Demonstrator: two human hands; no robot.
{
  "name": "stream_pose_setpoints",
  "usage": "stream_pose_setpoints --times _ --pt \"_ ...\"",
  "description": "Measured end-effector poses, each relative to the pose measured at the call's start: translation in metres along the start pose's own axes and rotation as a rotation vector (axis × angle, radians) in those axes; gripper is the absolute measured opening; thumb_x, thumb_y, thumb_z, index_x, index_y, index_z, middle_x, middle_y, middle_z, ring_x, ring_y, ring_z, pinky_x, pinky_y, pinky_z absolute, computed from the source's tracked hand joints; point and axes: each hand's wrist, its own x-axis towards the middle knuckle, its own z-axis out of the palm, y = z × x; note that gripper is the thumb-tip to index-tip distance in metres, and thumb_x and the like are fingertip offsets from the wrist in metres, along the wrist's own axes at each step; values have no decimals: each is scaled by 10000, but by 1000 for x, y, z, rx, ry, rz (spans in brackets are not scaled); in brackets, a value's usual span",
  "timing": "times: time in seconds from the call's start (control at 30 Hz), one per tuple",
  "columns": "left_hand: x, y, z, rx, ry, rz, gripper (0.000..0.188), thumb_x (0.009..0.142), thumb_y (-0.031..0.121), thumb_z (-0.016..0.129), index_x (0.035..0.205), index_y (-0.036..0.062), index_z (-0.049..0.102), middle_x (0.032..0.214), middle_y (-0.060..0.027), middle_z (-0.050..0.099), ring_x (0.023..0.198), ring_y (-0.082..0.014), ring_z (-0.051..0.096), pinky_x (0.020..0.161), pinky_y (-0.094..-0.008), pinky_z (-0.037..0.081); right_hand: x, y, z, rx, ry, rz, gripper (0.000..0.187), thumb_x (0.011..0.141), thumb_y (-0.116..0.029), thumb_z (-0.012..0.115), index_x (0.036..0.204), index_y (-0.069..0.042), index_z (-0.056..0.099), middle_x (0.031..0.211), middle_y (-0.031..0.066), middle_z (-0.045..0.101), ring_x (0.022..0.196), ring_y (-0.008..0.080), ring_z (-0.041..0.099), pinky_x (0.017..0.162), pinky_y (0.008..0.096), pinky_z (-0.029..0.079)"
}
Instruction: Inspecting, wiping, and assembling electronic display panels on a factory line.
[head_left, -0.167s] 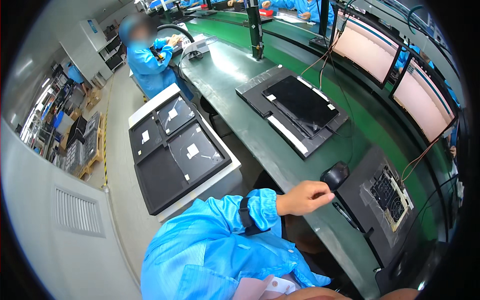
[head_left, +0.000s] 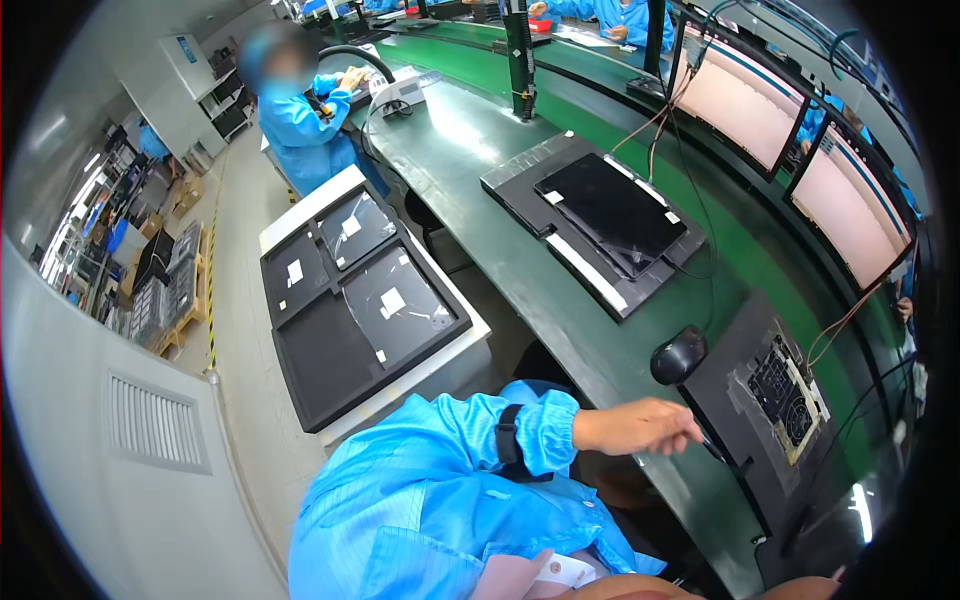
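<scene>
My left hand [head_left: 640, 427], in a blue sleeve with a black strap near the wrist, reaches over the near edge of the green bench. Its fingers are curled together, and the fingertips come to the upper end of a dark pen [head_left: 713, 447]. Whether they grip it I cannot tell. The pen lies along the edge of a black board [head_left: 722, 402]. Set into that board is a dark flat part [head_left: 782, 400] framed with pale tape. Just beyond my hand sits a black computer mouse [head_left: 679, 355]. My right hand does not show.
A black padded fixture [head_left: 590, 262] holds a dark screen panel [head_left: 612, 212] farther along the bench. To the left, a black compartment tray [head_left: 345, 385] with several film-covered panels rests on a white stand. Two lit monitors [head_left: 738, 92] stand at right; a person in blue [head_left: 300, 130] works behind.
My left hand has moved right and down to the pen, its fingers now pointing lower. The whole view has shifted slightly. The panels and mouse keep their places on the surfaces.
</scene>
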Motion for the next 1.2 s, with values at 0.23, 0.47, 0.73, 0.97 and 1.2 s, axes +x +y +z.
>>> stream_pose_setpoints --times 0.23,0.47,0.73,0.97,1.2 --pt "-33 5 5 -772 -357 -46 867 911 544 624 1514 22 285 1388 -143 495 1290 -245 486 1049 -386 438 -193 85 156 103 -671 575 556 976 -272 534 1414 55 432 1159 128 621 1056 192 589 950 305 451" --pt "-97 13 -32 -694 41 -174 547 830 97 698 1339 3 521 1280 -110 611 1149 -222 605 999 -372 466 -252 79 238 -101 -1092 503 556 992 -279 530 1388 101 446 1296 169 585 1139 205 588 999 296 439" --pt "-106 -7 -37 -1032 -12 -206 600 1008 401 537 1465 37 400 1431 -91 520 1337 -206 479 1110 -386 386 -252 91 232 9 -957 531 517 1041 -301 439 1419 51 421 1298 155 579 1135 205 599 994 311 465" --pt "-93 -16 -7 -1093 39 -44 574 1055 429 382 1465 29 408 1459 -94 501 1311 -221 501 1122 -371 371 -264 90 229 -26 -775 576 599 998 -378 484 1399 64 429 1267 177 596 1095 229 626 945 322 505" --pt "-80 -7 5 -1190 94 -108 464 1061 303 415 1425 20 461 1385 -89 566 1205 -198 575 1066 -360 435 -265 77 229 -4 -829 459 626 991 -401 471 1402 68 418 1267 186 595 1091 246 629 938 325 504"
